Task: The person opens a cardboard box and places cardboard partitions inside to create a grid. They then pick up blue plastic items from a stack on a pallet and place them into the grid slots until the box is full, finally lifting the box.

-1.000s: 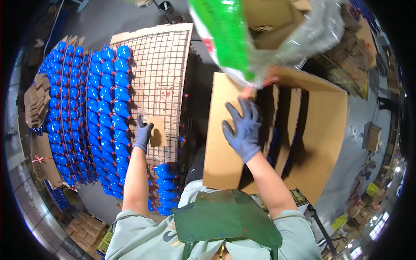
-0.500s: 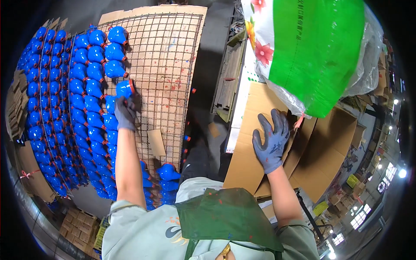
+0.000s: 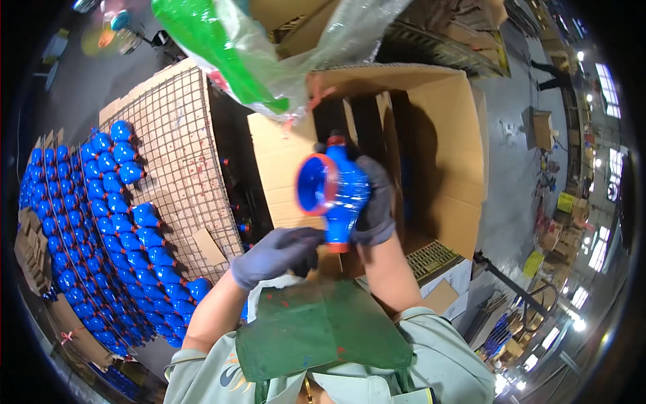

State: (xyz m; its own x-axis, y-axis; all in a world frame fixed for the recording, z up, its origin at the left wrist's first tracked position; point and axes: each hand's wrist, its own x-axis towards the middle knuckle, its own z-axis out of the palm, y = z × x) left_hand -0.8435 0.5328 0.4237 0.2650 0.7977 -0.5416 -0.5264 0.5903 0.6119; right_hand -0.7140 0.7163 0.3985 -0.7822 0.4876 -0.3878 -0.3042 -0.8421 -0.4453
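A glossy blue pipe fitting (image 3: 350, 192), with a wide red-rimmed mouth and narrower red-tipped ends, is held up in front of me. My right hand (image 3: 377, 205), in a grey glove, is closed round its right side; the fitting hides some of those fingers. Beside its lower end is my left hand (image 3: 277, 257), also gloved, with fingers loosely bent and no object visible in them. Whether the left fingertips touch the fitting is unclear. Behind the fitting stands an open cardboard box (image 3: 452, 128) with upright cardboard dividers (image 3: 389, 124) inside.
Rows of similar blue fittings (image 3: 149, 237) cover much of a wire mesh rack (image 3: 182, 145) on the left. A cardboard scrap (image 3: 209, 246) lies on the mesh. A green and clear plastic bag (image 3: 252, 74) hangs over the box's far left side. A distant person's legs (image 3: 555, 75) show at upper right.
A blue fitting has left the mesh and is now in my right hand over the box. My left hand has come across from the rack, and the view has swung right.
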